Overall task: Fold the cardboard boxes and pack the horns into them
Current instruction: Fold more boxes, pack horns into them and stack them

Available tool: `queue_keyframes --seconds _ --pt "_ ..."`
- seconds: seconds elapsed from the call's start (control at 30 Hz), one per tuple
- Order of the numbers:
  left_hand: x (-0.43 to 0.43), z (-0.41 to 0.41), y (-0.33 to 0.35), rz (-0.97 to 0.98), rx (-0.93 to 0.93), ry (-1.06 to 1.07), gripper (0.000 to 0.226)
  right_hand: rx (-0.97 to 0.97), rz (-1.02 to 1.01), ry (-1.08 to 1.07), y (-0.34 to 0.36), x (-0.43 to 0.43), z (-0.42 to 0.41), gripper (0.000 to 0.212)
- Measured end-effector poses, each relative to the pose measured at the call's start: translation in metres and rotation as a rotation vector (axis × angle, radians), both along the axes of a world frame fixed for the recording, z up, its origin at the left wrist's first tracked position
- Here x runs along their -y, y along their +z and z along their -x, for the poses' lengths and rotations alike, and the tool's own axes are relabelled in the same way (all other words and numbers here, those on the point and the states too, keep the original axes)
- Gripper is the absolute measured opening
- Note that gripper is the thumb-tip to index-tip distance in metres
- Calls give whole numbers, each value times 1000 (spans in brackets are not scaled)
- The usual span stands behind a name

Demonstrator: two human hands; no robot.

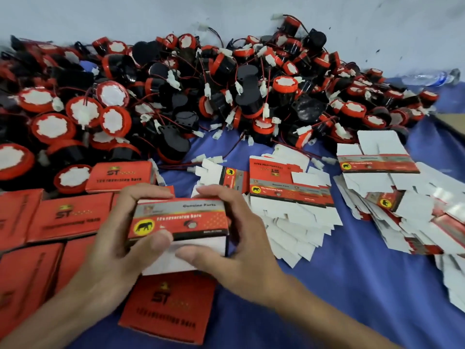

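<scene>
Head view: I have both hands wrapped around a red-and-grey printed cardboard box (179, 221), held low at centre above the blue-covered worktop (339, 285). My left hand (118, 238) and right hand (239, 238) each grip an end, thumbs pressing its white flap. Red-and-black round horns (226, 79) heap behind; flat white box blanks (292, 210) lie just right.

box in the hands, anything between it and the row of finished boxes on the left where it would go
Nothing visible blocks it. The box is gripped by the left hand and right hand, and the closed red boxes lie directly beside it on the blue cloth. The horn pile sits farther back, out of that path.
</scene>
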State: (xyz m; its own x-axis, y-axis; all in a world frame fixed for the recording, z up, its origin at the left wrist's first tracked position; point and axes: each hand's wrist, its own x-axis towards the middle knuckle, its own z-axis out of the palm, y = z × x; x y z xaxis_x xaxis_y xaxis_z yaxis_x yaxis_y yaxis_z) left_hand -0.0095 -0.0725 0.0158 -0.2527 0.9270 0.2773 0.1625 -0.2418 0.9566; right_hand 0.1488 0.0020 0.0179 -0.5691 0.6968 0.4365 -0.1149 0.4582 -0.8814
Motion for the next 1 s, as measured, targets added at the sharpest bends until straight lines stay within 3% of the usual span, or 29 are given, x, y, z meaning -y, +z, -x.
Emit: queue_keyframes --seconds 0.1,0.37,0.8,1.0 --pt "2 -10 4 14 -139 -24 75 18 -28 -59 -10 3 -5 46" --pt "6 -11 -4 -40 -342 -6 42 -30 35 29 -31 19 -5 39" --pt "-2 -10 -4 -102 -365 17 29 -48 -108 16 -32 14 -5 27" --pt "-8 -10 -3 -88 -306 39 33 -48 -145 -51 -35 6 -5 43"
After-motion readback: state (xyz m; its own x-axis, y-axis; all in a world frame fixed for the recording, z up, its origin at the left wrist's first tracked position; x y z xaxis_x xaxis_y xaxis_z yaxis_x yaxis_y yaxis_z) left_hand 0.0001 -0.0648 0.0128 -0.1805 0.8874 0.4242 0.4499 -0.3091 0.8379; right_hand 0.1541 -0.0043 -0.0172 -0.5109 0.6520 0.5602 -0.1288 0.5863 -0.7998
